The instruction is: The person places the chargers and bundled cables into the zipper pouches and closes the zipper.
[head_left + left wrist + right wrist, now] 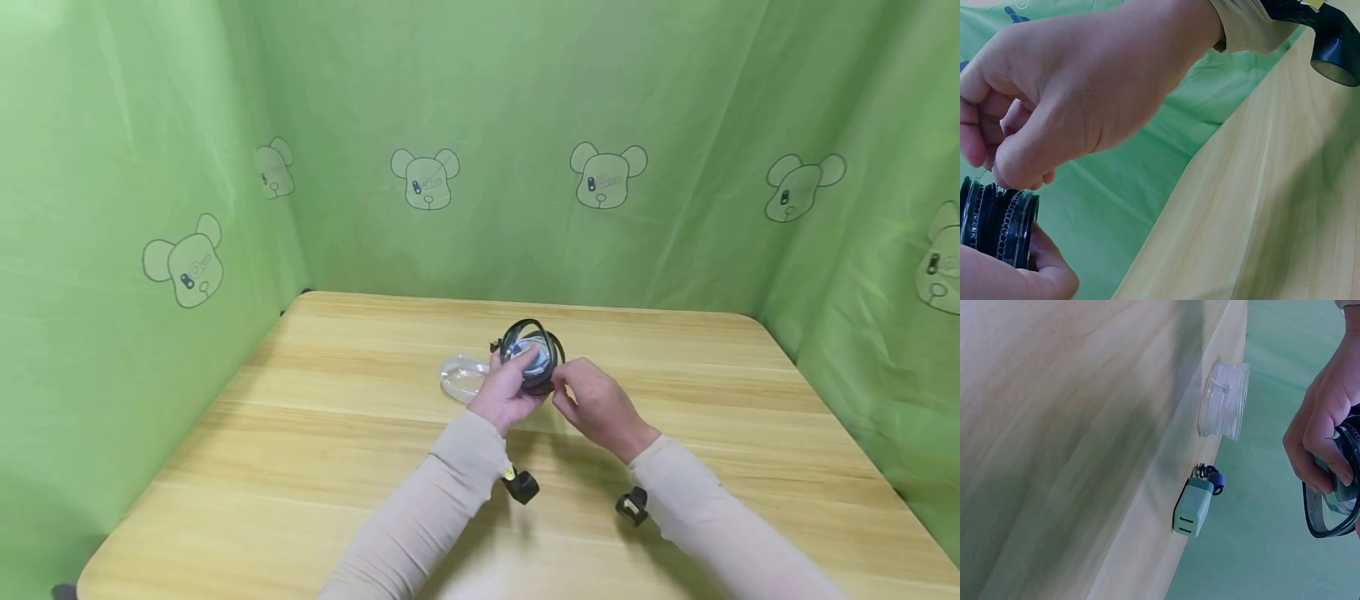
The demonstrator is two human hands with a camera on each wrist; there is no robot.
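A round black zip case (pixel 539 385) is in my left hand (pixel 506 396), which grips it with the thumb over its front. Its rim stands up as a loop, with pale blue and mint contents (pixel 1340 499) inside. My right hand (pixel 603 408) is at the case's near right edge. In the left wrist view its thumb and fingertip pinch at the zipper (pixel 991 215), where two rows of teeth run round the side; the pull itself is mostly hidden by the fingers. My left fingers (pixel 1322 434) reach into the case in the right wrist view.
Beyond my left hand, a clear round plastic container (pixel 463 379) lies on the wooden table (pixel 300 467). The right wrist view also shows a mint charger block (pixel 1192 507) with a dark cord (pixel 1213 478) beside it. Green curtains (pixel 510 250) enclose the table.
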